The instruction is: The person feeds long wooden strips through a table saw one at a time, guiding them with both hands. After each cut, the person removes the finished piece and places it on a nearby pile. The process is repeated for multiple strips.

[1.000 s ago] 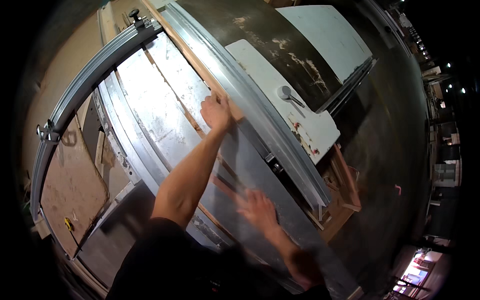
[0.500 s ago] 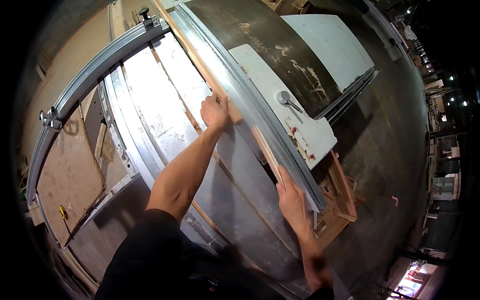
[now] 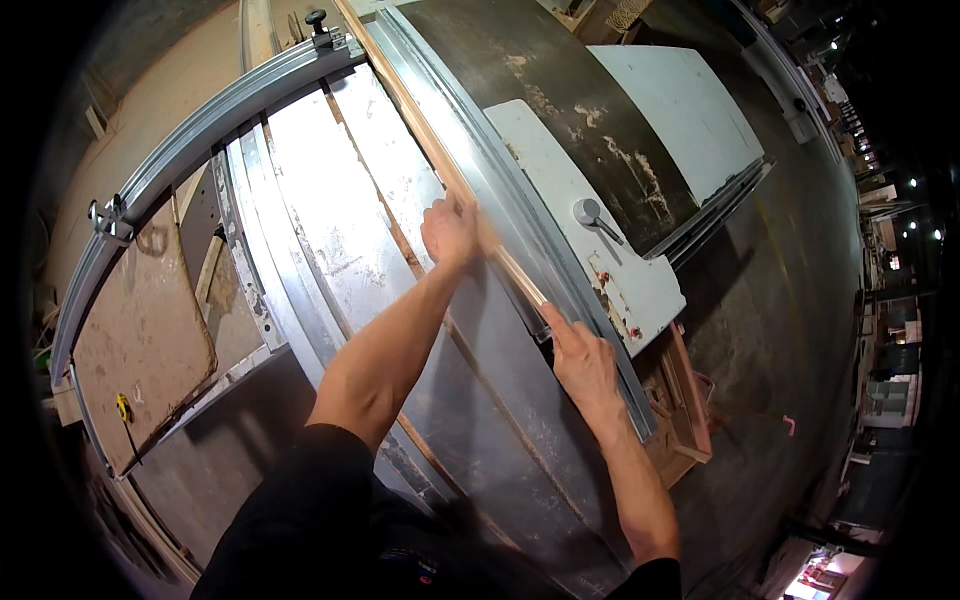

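A long thin wooden strip (image 3: 415, 115) lies along the metal fence (image 3: 470, 125) of a table saw. My left hand (image 3: 450, 230) has its fingers curled and pinched against the strip's near part, on the left side of the fence. Closer to me, my right hand (image 3: 583, 365) is closed round a shorter wooden stick (image 3: 522, 277), its forefinger stretched along it. The stick runs in line with the strip, and its far end appears to meet the strip's near end beside my left hand. The metal table (image 3: 330, 215) lies under both forearms.
Right of the fence, a white plate carries a grey lever knob (image 3: 588, 212). A curved metal rail with clamps (image 3: 112, 220) borders the left side. A yellow-handled tool (image 3: 124, 407) lies on a brown board (image 3: 150, 330). A wooden box (image 3: 680, 400) sits below the fence's near end.
My right hand has moved forward with the stick, closing the gap to the strip's end. My left hand stays at the strip. The whole view has shifted slightly.
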Available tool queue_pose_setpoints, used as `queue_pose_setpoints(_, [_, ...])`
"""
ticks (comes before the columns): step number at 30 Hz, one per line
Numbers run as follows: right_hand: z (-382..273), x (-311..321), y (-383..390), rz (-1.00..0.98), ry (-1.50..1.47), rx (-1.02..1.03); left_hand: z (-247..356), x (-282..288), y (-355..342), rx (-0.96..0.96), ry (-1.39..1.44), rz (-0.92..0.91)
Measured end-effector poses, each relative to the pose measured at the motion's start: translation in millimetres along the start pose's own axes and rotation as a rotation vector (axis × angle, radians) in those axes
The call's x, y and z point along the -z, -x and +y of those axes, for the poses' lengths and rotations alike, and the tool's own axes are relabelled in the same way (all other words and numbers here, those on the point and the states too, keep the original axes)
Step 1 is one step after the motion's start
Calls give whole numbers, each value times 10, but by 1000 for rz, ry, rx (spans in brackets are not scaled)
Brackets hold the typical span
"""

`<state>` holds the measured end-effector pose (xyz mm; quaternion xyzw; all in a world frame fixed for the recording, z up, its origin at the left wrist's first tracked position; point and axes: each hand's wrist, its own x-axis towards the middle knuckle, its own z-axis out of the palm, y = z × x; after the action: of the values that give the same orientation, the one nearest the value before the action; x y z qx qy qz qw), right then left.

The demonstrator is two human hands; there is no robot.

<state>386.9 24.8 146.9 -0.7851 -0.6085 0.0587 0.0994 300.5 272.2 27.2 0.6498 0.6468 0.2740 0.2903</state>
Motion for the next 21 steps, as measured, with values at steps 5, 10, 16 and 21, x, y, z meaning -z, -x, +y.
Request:
queue_pose_setpoints(5, [-121,20,-76,27,64,30,23,-15,10,-11,-25,-3])
queue_pose_setpoints(10, [-143,6,-179,42,63,54,67,45,89,54,-30,-39])
queue_pose_setpoints(16, [-254,81,-336,20,105,67,32,-105,105,97,41,-18])
queue_pose_setpoints(21, [-219,-37,-420,76,91,69,135,1,203,141,152,-73])
